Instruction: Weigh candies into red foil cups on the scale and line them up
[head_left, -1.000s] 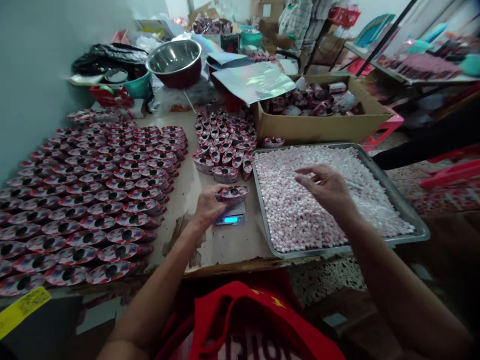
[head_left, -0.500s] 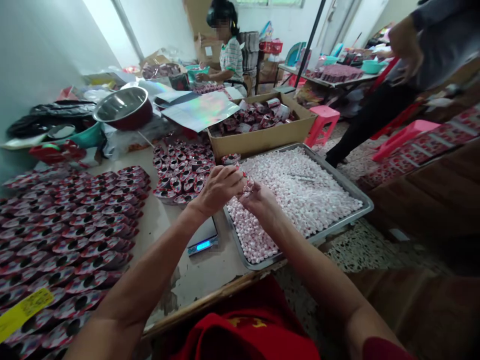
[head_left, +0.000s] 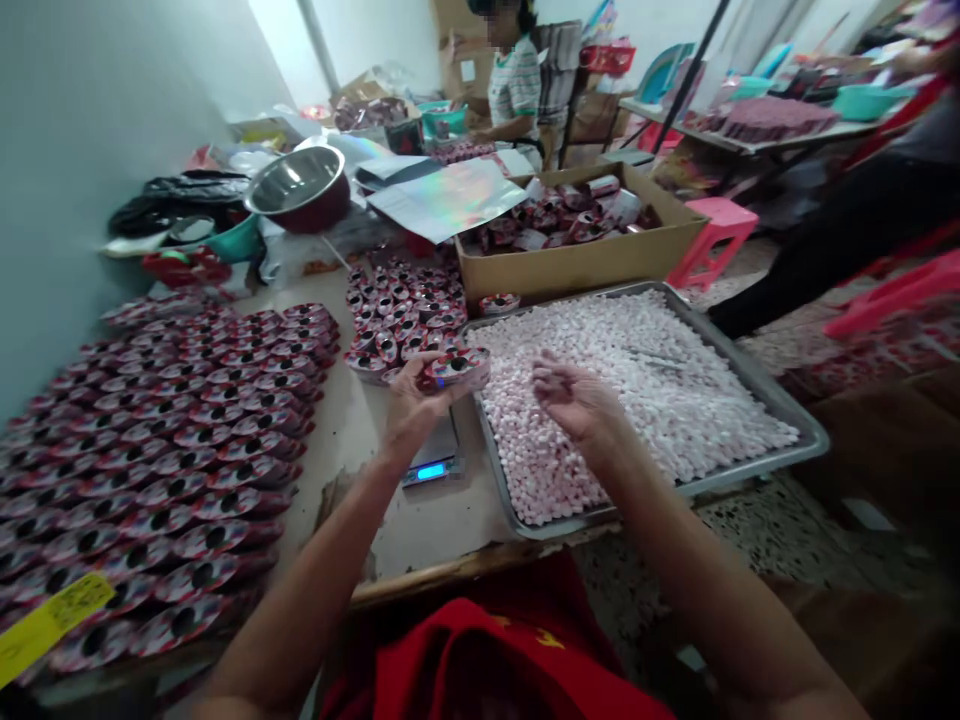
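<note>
The left hand (head_left: 416,403) grips a packet (head_left: 459,363) above a scale (head_left: 433,473), near the left rim of a tray (head_left: 813,441). Over white pellets (head_left: 551,475), the right hand (head_left: 579,398) curls its fingers loosely (contents unclear). Bare table (head_left: 450,532) fronts the scale.

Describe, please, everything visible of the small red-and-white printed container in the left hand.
The small red-and-white printed container has a pointed-oval top with a dark round opening near its middle. Its surface looks slightly glossy; the material is unclear. The left hand grips it roughly upright, opening upward, beyond the blue-lit display of a small rectangular scale. Its contents and underside are hidden.
</note>
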